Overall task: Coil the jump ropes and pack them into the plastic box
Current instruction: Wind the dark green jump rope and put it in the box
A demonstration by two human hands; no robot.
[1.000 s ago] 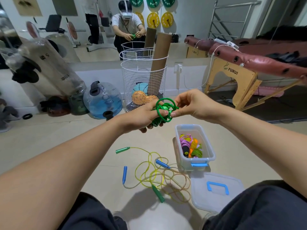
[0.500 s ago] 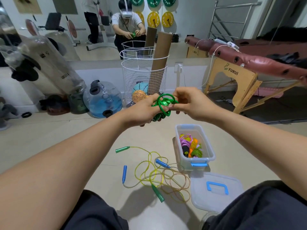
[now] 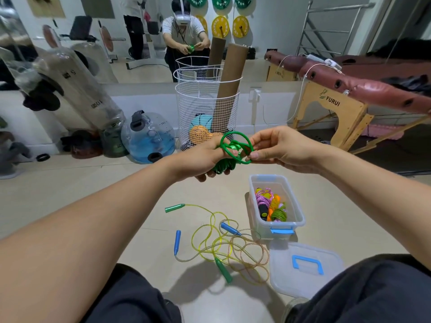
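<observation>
glossy green jump rope [image 3: 235, 148], tightly looped, coils bunched underneath.

Both arms are stretched forward and bare, and the two hands meet in front of the body, above the floor. The left hand [image 3: 205, 157] has its fingers curled around a bundle of green rope [image 3: 229, 151], palm turned to the right. The right hand [image 3: 277, 148] comes from the other side, and its thumb and fingers [image 3: 255, 155] pinch one loop of this rope. The knees are bent below.
</observation>
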